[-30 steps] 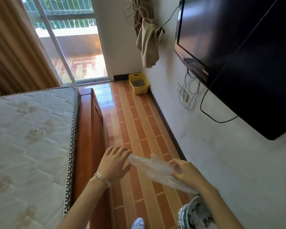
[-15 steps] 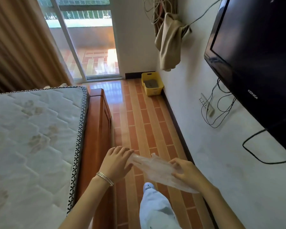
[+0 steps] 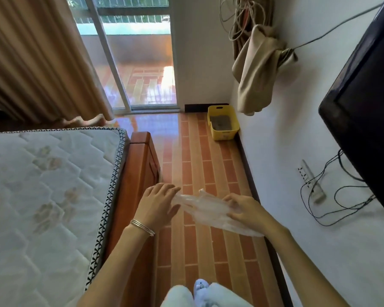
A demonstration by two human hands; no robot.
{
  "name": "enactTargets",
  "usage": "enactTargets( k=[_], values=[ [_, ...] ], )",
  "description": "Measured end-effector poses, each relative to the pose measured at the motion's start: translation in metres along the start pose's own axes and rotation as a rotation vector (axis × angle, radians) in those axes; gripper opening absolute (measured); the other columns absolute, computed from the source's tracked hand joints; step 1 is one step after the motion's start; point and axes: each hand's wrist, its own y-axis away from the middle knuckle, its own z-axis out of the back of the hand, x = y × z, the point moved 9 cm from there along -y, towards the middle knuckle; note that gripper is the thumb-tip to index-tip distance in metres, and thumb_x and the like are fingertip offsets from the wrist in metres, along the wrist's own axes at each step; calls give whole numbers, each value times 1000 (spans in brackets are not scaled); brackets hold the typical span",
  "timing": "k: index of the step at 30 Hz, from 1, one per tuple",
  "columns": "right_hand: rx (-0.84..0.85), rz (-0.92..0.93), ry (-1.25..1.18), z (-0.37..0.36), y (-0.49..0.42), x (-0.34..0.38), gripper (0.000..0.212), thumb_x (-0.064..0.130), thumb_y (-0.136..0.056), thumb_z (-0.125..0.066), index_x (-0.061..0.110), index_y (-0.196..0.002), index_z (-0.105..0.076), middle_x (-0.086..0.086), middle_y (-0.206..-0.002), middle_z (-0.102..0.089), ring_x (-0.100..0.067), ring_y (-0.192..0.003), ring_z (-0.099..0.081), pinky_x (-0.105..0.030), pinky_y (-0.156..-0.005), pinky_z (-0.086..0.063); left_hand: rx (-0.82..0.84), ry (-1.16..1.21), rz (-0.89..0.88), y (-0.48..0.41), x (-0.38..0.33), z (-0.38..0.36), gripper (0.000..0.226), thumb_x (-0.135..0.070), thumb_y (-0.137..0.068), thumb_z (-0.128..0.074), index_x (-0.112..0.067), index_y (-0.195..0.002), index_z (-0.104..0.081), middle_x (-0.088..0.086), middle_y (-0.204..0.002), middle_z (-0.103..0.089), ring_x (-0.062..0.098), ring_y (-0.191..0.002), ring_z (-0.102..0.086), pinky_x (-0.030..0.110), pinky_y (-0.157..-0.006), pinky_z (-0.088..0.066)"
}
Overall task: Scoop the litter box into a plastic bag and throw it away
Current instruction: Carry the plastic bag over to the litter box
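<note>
Head view is catching a slipper (image 3: pixel 200 286) and pale trouser knees at the bottom edge, where half a second ago one leg was swinging forward, so the person is walking up the tiled floor (image 3: pixel 193 251) between the wooden bed frame (image 3: pixel 140 173) and the wall. Above the knees the left hand (image 3: pixel 157 202), a bracelet (image 3: pixel 142 227) on its wrist, is pinching one end of the plastic bag (image 3: pixel 206 207) between thumb and fairly straight fingers, while the right hand (image 3: pixel 246 210) is gripping the other end with curled fingers. Both are keeping the hold they had a second ago, and the bag is still stretching flat and unopened between them, in the air over the floor. Farther on, the yellow litter box (image 3: pixel 223 122) is sitting against the wall in the corner by the glass door (image 3: pixel 142 63), looming larger than before yet well apart from the hands. By my reading the approach is under way and scooping is not yet starting; the bag probably needs opening first.
</note>
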Motion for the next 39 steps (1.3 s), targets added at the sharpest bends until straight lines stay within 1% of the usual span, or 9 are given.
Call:
enactTargets(
  k=[2,6,9,13,16,20,26,32,39],
  values=[
    [24,8,-5,3,-23,-1,35,24,-86,-62,26,-120,-54,8,-114,-62,-7,-100,-58,-27,-90,-49,1,9,25,-14,13,-4,48,-36,-81,-63,-23,-127,-55,-2,-124,-58,22,-116,-53,40,-97,-42],
    [53,18,4,10,-70,-6,34,25,-86,-63,27,-119,-55,9,-113,-62,-3,-98,-58,-25,-89,-50,10,1,25,-47,43,-12,49,-34,-70,-73,-23,-116,-61,-3,-110,-65,21,-100,-62,37,-81,-51],
    [51,13,6,18,-112,-6,36,25,-85,-64,26,-120,-54,9,-113,-62,-4,-99,-58,-24,-89,-50,11,-8,16,-82,69,-18,51,-34,-65,-78,-23,-112,-63,-4,-106,-66,20,-96,-63,35,-78,-52],
    [15,8,-5,38,-180,0,34,25,-84,-66,27,-117,-55,9,-112,-62,-3,-98,-58,-25,-89,-50,34,-12,3,-149,108,-19,50,-32,-69,-76,-23,-116,-62,-2,-109,-65,22,-100,-62,39,-80,-51],
    [-20,5,-2,59,-231,12,34,24,-84,-66,26,-116,-56,9,-111,-62,-5,-99,-58,-29,-89,-50,48,-6,-7,-205,141,-11,46,-33,-80,-66,-22,-125,-56,0,-121,-61,25,-112,-56,42,-90,-46],
    [-59,-14,-39,82,-296,26,32,25,-84,-65,26,-115,-56,11,-108,-62,-4,-98,-58,-26,-87,-51,46,22,-35,-273,183,-1,46,-33,-89,-56,-22,-133,-49,1,-131,-53,26,-122,-47,43,-99,-38],
    [-80,-71,-80,100,-373,30,31,23,-85,-65,25,-115,-57,10,-106,-62,-6,-97,-58,-27,-86,-52,46,19,-69,-350,232,0,45,-31,-90,-54,-20,-133,-48,2,-131,-53,27,-122,-46,43,-98,-38],
    [-56,-106,-58,121,-439,18,31,22,-82,-67,26,-111,-57,6,-108,-63,-9,-99,-57,-33,-87,-50,70,5,-81,-409,266,-12,44,-30,-83,-65,-19,-125,-56,3,-120,-61,28,-111,-56,44,-89,-47],
    [-47,-103,-57,159,-535,2,30,20,-84,-64,26,-112,-57,7,-107,-61,-6,-96,-56,-24,-82,-49,99,1,-41,-500,307,-26,44,-31,-81,-68,-19,-122,-59,3,-117,-63,28,-108,-59,44,-84,-49]
  ],
)
